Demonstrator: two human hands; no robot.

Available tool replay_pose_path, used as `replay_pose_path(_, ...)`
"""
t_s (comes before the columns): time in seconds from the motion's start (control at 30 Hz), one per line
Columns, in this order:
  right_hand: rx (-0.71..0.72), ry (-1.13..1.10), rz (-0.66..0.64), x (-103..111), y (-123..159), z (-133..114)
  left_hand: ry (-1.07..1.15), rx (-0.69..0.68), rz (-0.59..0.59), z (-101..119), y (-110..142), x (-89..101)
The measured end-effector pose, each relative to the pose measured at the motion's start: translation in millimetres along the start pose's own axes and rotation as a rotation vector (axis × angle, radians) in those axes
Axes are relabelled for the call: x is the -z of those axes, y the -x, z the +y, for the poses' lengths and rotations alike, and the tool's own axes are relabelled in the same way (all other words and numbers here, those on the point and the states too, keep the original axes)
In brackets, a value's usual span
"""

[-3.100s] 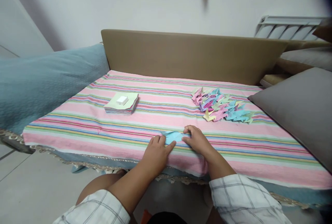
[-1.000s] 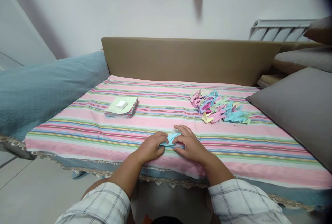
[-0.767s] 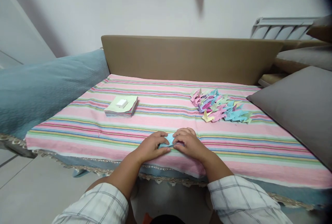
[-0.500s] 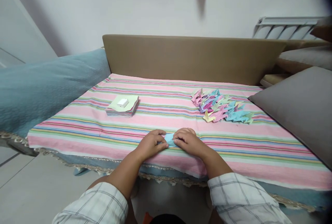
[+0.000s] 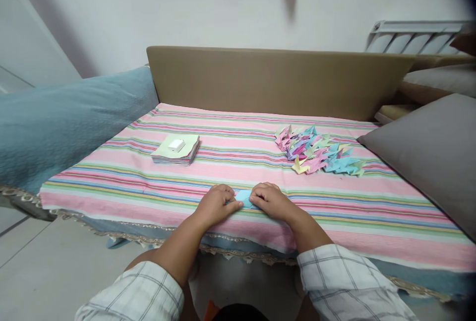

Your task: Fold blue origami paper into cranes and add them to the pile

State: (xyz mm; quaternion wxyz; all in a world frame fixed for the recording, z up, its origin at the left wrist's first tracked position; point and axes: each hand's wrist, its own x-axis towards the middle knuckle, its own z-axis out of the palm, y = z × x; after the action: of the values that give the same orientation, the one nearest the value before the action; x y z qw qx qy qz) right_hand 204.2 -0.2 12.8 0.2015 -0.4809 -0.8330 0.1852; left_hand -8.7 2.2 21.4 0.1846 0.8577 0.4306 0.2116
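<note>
Between my two hands lies a small piece of light blue folded paper, low over the striped cloth. My left hand grips its left end, with the thumb along the near edge. The right end is pinched by the thumb and curled fingers of my right hand. Both ends of the paper are hidden under the fingers, so its full shape does not show. Ahead and to the right sits a heap of folded paper cranes in pink, blue, purple and yellow.
A stack of square paper sheets stands ahead on the left, with a small white box on top. A grey cushion leans at the right. Behind the cloth rises a brown backrest; a blue-covered armrest borders the left.
Both hands keep hold of the blue paper and have shifted only slightly. A little more of the paper's middle shows between the fingers. The camera view has tipped down a touch.
</note>
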Motion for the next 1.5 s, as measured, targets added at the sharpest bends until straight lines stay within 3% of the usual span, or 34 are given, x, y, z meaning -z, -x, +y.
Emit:
replay_pose_path(0.33, -0.015, 0.054, 0.025, -6, -3, -3, 0.007, 0.087, 0.069, 3, -3, -3.5)
replay_pose_path(0.8, -0.081, 0.087, 0.042, -6, -5, -5, -0.101, 0.084, 0.028, 5, -3, -5.6)
replay_pose_path(1.13, 0.008, -0.089, 0.048, 3, -4, 8, -0.095, 0.083, 0.048, 6, -2, -8.3)
replay_pose_path(1.33, 0.061, -0.211, -0.002, 16, 4, 17, -0.01, 0.043, 0.142, 10, -1, -12.0)
replay_pose_path(1.5, 0.025, -0.182, -0.009, 14, 6, 25, 0.013, 0.002, 0.077, 12, -1, -18.8)
